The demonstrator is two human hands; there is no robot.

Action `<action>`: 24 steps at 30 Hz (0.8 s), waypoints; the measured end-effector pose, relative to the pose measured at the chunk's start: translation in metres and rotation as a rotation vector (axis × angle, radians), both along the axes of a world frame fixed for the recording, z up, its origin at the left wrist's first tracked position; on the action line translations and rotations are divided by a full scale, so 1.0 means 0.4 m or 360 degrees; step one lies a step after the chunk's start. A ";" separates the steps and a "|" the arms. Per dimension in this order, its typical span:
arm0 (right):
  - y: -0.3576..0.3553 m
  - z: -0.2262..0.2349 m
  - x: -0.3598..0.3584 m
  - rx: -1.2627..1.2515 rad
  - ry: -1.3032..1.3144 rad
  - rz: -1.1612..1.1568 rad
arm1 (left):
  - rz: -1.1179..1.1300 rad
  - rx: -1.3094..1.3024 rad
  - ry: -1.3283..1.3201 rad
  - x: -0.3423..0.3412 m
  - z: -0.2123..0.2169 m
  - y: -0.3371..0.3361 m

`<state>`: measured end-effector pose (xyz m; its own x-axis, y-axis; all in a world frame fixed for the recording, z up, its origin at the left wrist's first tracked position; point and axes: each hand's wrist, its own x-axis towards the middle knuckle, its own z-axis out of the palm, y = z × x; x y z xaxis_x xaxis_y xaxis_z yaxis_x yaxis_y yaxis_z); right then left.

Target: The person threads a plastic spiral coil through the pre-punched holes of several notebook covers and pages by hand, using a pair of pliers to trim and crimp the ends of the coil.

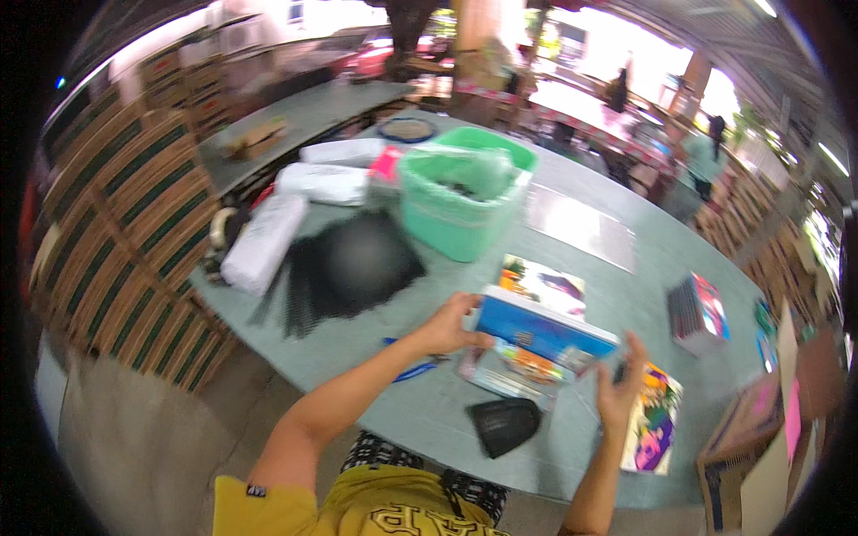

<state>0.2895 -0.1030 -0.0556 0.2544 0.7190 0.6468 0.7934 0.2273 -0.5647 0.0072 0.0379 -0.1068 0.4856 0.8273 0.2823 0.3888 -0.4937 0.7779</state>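
Note:
A blue block with a white top edge (545,329), perhaps a stack of booklets on edge, is tilted above the table. My left hand (454,323) grips its left end between thumb and fingers. Beside its right end, my right hand (618,384) is held upright with the fingers apart; whether it touches the block I cannot tell. Behind the block lies a colourful printed booklet (547,284), and another printed pack (509,371) lies in front of it. A yellow and purple booklet (654,420) lies by my right hand. A black pouch-like piece (505,426) is nearest to me.
A green bin with a plastic liner (456,228) stands at the far middle. Black mesh sheets (362,263), white rolled packages (266,241) and a blue-handled tool (414,371) are leftward. A booklet stack (699,313) and cardboard box (742,429) are rightward. A person (702,165) is farther back.

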 end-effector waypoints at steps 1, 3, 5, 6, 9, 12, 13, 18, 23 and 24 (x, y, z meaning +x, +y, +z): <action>-0.010 0.066 -0.042 0.0140 -0.0064 0.0013 | 0.0019 0.0037 0.0052 -0.030 0.006 0.002; -0.001 0.121 -0.091 -0.0017 -0.0175 0.0218 | 0.0021 0.0110 0.0152 -0.096 0.034 0.028; 0.062 0.132 -0.176 0.0001 -0.0522 0.0232 | 0.0374 0.0003 -0.0029 -0.212 0.043 0.092; 0.092 0.138 -0.222 0.0003 -0.0707 0.0216 | 0.0693 0.0197 0.0013 -0.278 0.056 0.105; 0.156 0.111 -0.285 -0.0054 -0.0758 0.0215 | 0.1584 0.0163 0.0897 -0.550 -0.013 0.191; 0.180 0.093 -0.269 -0.0071 -0.0706 0.0339 | 0.1679 -0.0099 0.0958 -0.717 -0.157 0.184; 0.179 0.096 -0.268 -0.0063 -0.0690 0.0393 | 0.1717 -0.0072 0.0916 -0.758 -0.194 0.193; 0.142 0.066 -0.255 0.0215 -0.0800 0.0394 | 0.1741 0.0119 0.0768 -0.684 -0.058 0.192; 0.096 0.056 -0.300 0.0125 -0.0886 0.0381 | 0.0772 -0.0031 -0.0179 -0.422 0.132 0.077; 0.108 0.064 -0.306 0.0013 -0.0879 0.0351 | 0.0705 -0.0545 -0.0166 -0.348 0.180 0.027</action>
<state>0.1671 -0.0599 -0.0301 -0.2764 0.7112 0.6464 0.9027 0.4229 -0.0793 -0.1318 0.0486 -0.0348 0.0554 0.9984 -0.0101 0.4139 -0.0137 0.9102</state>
